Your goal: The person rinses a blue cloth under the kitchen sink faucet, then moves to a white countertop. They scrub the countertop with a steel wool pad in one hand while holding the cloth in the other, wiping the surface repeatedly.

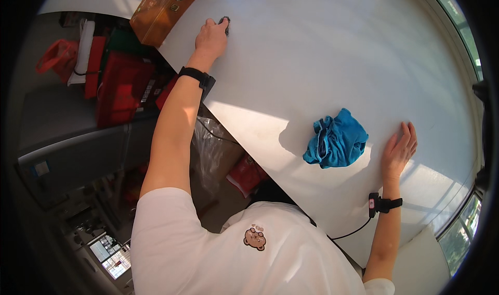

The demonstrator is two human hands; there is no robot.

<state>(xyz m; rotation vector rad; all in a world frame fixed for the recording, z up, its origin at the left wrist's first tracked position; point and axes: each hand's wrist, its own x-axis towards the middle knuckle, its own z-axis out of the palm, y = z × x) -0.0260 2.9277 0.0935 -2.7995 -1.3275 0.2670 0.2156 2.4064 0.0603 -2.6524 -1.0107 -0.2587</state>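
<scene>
My left hand (212, 39) is stretched towards the far left of the white tabletop (331, 68). Its fingers press on a small dark scouring pad (227, 30), mostly covered by the hand. My right hand (400, 150) rests on the tabletop at the right, fingers loosely extended, holding nothing. Between the two, nearer the right hand and apart from it, lies a crumpled blue cloth (339, 141).
A brown box (167, 12) stands at the table's far left corner. Below the left edge are red boxes (122, 88) and a clear plastic bag (208, 150). A window (460, 25) borders the right side. A black cable (353, 231) runs from my right wristband.
</scene>
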